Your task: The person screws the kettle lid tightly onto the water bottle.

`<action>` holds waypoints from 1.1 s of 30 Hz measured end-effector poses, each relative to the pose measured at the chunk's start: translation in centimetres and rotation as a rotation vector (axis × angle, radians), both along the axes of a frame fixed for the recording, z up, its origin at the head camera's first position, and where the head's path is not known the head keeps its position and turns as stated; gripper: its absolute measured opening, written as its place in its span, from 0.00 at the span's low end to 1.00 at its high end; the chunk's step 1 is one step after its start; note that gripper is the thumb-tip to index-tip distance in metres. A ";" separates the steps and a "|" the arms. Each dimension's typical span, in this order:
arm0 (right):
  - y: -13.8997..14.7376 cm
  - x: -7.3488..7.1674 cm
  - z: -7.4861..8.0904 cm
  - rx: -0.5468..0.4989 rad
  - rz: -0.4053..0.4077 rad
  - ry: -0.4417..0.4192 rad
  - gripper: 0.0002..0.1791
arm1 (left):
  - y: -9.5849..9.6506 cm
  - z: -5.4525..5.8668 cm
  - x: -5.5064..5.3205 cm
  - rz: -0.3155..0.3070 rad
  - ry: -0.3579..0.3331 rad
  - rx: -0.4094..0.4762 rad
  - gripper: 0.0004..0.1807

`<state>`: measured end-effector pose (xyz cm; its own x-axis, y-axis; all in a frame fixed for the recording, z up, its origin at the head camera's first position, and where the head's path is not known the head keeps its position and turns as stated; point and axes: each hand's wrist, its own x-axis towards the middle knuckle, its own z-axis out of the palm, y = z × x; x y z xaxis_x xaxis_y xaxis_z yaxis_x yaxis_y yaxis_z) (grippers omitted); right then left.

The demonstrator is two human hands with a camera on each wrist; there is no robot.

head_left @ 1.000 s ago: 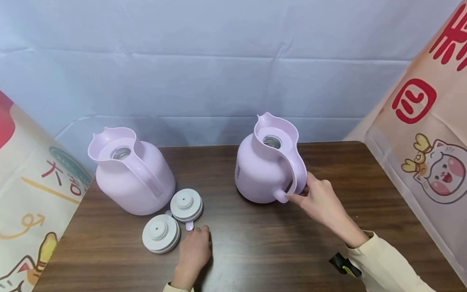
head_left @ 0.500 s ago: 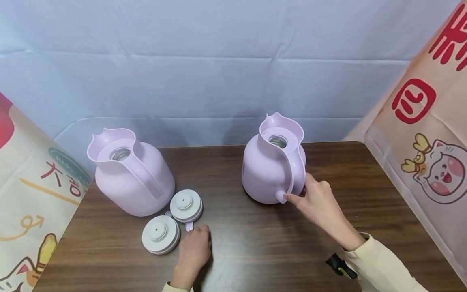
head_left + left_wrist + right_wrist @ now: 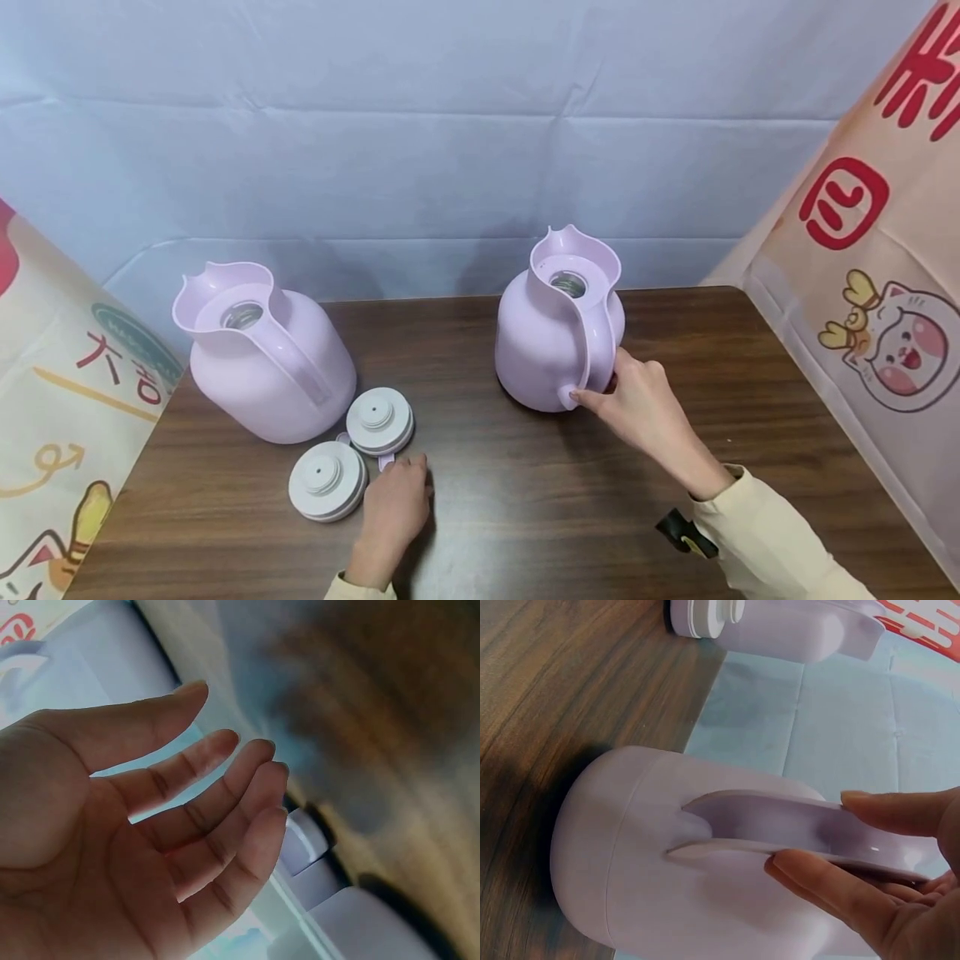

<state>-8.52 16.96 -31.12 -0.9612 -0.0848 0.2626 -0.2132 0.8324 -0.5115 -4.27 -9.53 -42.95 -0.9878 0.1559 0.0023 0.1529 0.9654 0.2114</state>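
Note:
In the head view, a lilac thermos jug (image 3: 528,367) stands uncapped at the back, right of centre. My right hand (image 3: 645,410) pinches its handle (image 3: 765,817) between thumb and fingers, as the right wrist view also shows. A matching uncapped jug (image 3: 273,375) stands at the left. In front of it two round white lids, one nearer (image 3: 322,481) and one farther (image 3: 380,419), lie with their stoppers upward. My left hand (image 3: 397,504) rests beside them, close to the farther lid's lilac tab (image 3: 386,462). Its fingers (image 3: 225,847) are loosely curled and hold nothing.
The wooden table (image 3: 525,517) ends at a pale blue cloth (image 3: 420,167) behind the jugs. Printed banners flank it, one on the right (image 3: 892,317) and one on the left (image 3: 45,467). A black strap piece (image 3: 684,532) is by the right sleeve.
The right jug has shifted slightly right and turned, its handle swinging toward the front and its label going out of sight. My right hand stays at the handle; the left hand barely moves.

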 end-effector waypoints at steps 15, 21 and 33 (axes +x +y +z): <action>2.1 -1.3 -0.9 -0.079 0.187 -0.201 0.14 | -0.4 3.4 -2.1 -0.087 0.235 0.040 0.12; 3.1 -2.0 -2.3 -0.083 0.234 -0.239 0.10 | -1.0 4.5 -3.3 -0.108 0.272 0.004 0.13; 3.6 -2.4 -2.6 -0.111 0.254 -0.255 0.09 | -2.1 5.0 -5.4 -0.024 0.046 -0.026 0.23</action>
<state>-10.91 20.55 -33.76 -0.9488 -0.3135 0.0387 -0.2601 0.7058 -0.6590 -9.66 -11.62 -37.93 -0.9827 0.1803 0.0428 0.1851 0.9664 0.1783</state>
